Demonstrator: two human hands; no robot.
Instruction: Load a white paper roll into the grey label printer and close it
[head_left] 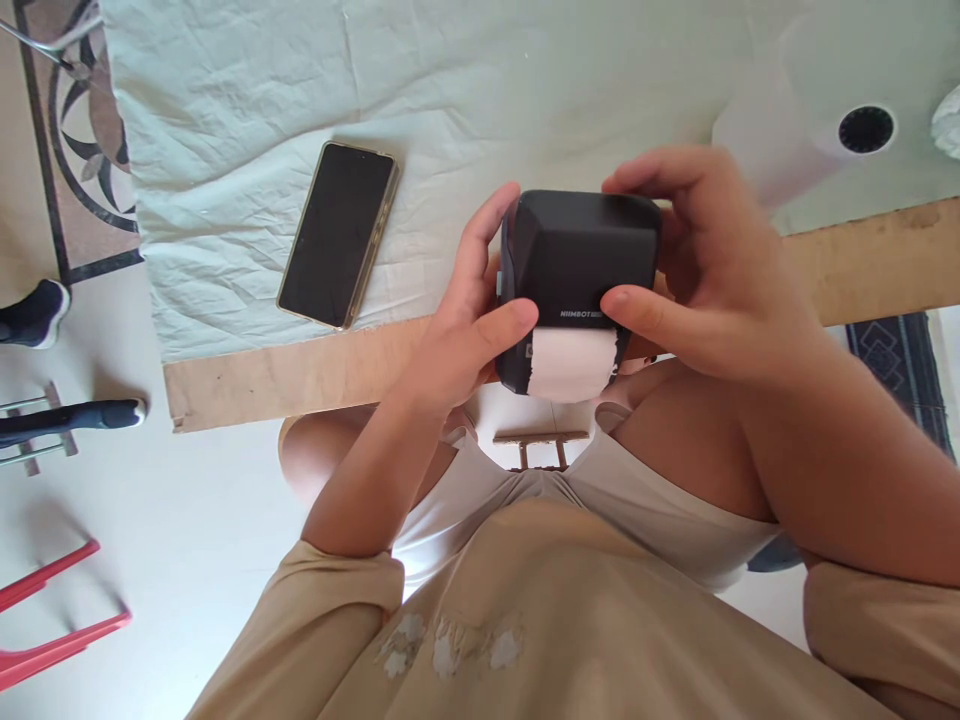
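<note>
Left hand (472, 310): curled around the left side of the black printer (581, 250), pinching it with the thumb on the upper face and the fingers along the side.
Right hand (720, 270): pinching the same printer from the right, with the thumb beside the lettering and the index fingertip at the far edge; partly hidden at the remaining fingers.
Printer position: held up between both hands, in front of the body, over the wooden board (300, 375) that runs along the near edge of the pale green cloth (480, 110).
Printer housing: dark, rounded at the corners, marked "NIIMBOT" near the front of the top; closed to view inside, so cannot tell how much paper lies within.
Paper strip (574, 362): protruding from the front of the housing, white, curving downward, uneven along the sides.
Phone case (370, 235): pale gold at the rim, fitted around a phone (337, 235) with a dark screen; lying slanted and face up on the cloth, left of the left hand and apart from it.
White object (780, 130): resting beyond the right hand, set with a black disc (866, 129); cannot tell whether hollow or filled.
Floor at left: occupied by red bars (75, 643) and a dark shoe (34, 312) with a pale sole.
</note>
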